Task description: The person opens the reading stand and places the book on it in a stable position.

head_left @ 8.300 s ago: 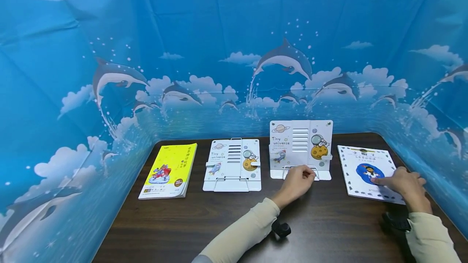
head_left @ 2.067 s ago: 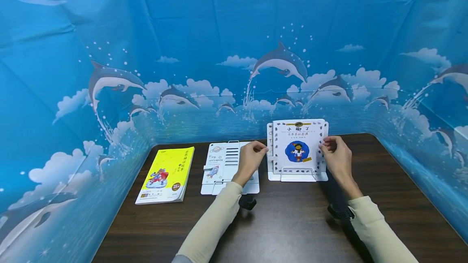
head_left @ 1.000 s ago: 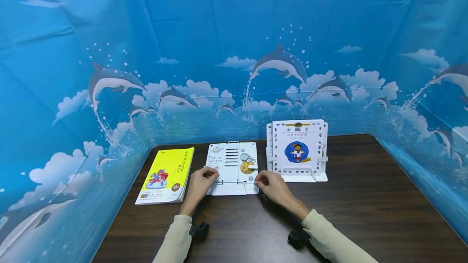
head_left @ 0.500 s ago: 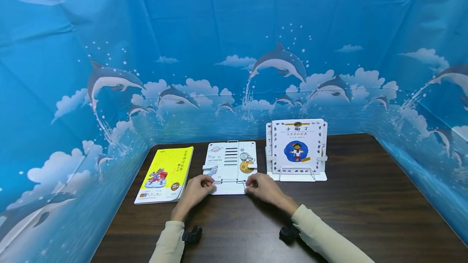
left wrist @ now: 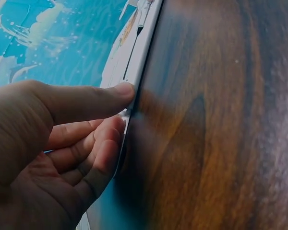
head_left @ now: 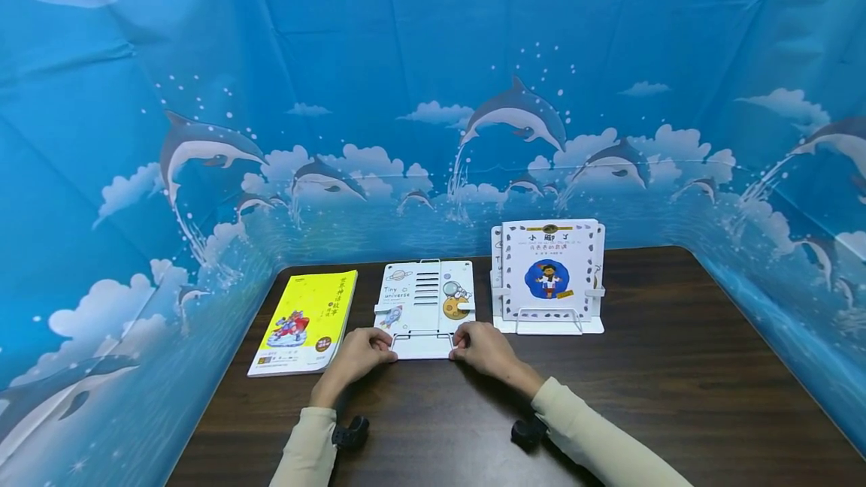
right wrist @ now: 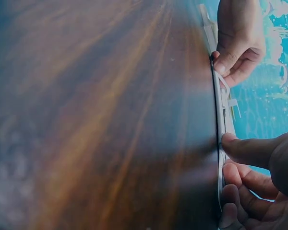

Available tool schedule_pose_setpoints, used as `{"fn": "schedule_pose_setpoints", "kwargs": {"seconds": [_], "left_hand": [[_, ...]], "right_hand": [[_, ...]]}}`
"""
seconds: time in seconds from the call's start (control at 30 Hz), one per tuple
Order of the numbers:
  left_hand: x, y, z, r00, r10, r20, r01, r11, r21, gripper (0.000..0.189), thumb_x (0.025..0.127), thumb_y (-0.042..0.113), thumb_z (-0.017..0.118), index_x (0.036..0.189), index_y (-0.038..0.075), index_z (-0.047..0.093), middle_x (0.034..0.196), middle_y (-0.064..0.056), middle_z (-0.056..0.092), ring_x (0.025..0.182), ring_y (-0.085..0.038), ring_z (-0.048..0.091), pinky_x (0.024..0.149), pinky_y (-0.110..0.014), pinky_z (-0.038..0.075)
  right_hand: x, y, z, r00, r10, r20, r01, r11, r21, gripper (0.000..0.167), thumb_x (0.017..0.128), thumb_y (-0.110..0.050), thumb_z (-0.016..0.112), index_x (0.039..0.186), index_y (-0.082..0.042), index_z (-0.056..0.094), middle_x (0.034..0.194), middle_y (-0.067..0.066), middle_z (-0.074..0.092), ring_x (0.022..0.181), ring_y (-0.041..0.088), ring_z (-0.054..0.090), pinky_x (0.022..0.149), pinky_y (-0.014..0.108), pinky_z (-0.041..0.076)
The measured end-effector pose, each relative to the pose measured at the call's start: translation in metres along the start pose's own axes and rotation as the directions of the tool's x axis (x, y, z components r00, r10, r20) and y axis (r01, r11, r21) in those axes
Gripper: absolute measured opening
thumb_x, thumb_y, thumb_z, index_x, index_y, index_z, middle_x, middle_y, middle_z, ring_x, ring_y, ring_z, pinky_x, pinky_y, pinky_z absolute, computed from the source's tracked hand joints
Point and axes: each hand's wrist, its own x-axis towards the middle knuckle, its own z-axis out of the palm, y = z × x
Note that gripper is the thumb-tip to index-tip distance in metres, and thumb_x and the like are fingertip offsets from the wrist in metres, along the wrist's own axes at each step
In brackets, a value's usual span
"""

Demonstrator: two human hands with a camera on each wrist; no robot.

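A white book stand (head_left: 425,314) printed with "Tiny universe", an astronaut and a rocket lies flat on the table. My left hand (head_left: 361,355) pinches its front edge near the left corner, and my right hand (head_left: 489,350) does the same near the right corner. In the left wrist view the left thumb (left wrist: 120,93) presses on the edge, fingers curled beside it. Both hands show along that edge in the right wrist view. To the right, a second white stand (head_left: 595,325) is upright, holding a white picture book (head_left: 549,265) behind its wire rest.
A yellow book (head_left: 304,318) lies flat left of my left hand, close to it. Dark wood tabletop (head_left: 690,367) extends to the right and front. A blue dolphin-printed curtain (head_left: 419,96) surrounds the back and sides.
The white picture book went from flat on the table at right onto the upright stand. Both hands then moved left to the flat stand and closed in on its front edge.
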Motion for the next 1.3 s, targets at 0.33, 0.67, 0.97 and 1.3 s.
{"fn": "schedule_pose_setpoints", "kwargs": {"seconds": [0.33, 0.67, 0.97, 1.3], "left_hand": [[-0.001, -0.004, 0.001, 1.0, 0.004, -0.023, -0.005, 0.999, -0.039, 0.018, 0.087, 0.016, 0.089, 0.098, 0.007, 0.078, 0.078, 0.0, 0.069, 0.072, -0.016, 0.059, 0.071, -0.028, 0.049], [-0.003, -0.007, 0.003, 0.999, 0.007, -0.033, -0.01, 0.997, -0.073, 0.014, 0.088, 0.014, 0.088, 0.095, 0.009, 0.077, 0.078, 0.0, 0.07, 0.073, -0.016, 0.059, 0.072, -0.028, 0.049], [-0.002, -0.01, 0.003, 0.999, 0.032, -0.027, -0.034, 0.996, -0.078, 0.014, 0.087, 0.014, 0.089, 0.093, 0.012, 0.076, 0.078, 0.001, 0.067, 0.074, -0.016, 0.058, 0.072, -0.027, 0.048], [-0.001, -0.013, 0.005, 0.999, 0.026, -0.038, -0.03, 0.994, -0.107, 0.015, 0.087, 0.014, 0.089, 0.094, 0.012, 0.076, 0.078, 0.0, 0.066, 0.074, -0.017, 0.057, 0.07, -0.027, 0.046]], "right_hand": [[0.002, -0.001, -0.001, 0.997, 0.056, 0.057, -0.06, 0.996, 0.061, 0.013, 0.086, -0.015, 0.085, 0.084, -0.016, 0.073, 0.074, -0.009, 0.069, 0.066, 0.003, 0.058, 0.065, 0.024, 0.048], [0.002, -0.001, 0.001, 0.995, 0.074, 0.061, -0.08, 0.991, 0.104, 0.015, 0.085, -0.008, 0.082, 0.081, -0.018, 0.071, 0.072, -0.009, 0.069, 0.064, 0.005, 0.059, 0.065, 0.023, 0.047], [0.0, -0.002, 0.002, 0.999, 0.036, 0.032, -0.04, 0.993, 0.113, 0.017, 0.081, -0.008, 0.085, 0.08, -0.016, 0.07, 0.071, -0.007, 0.064, 0.064, 0.006, 0.054, 0.061, 0.022, 0.043], [0.0, -0.001, 0.003, 0.999, 0.042, 0.022, -0.044, 0.993, 0.108, 0.019, 0.081, -0.009, 0.087, 0.081, -0.018, 0.07, 0.072, -0.008, 0.063, 0.065, 0.005, 0.054, 0.062, 0.022, 0.044]]}}
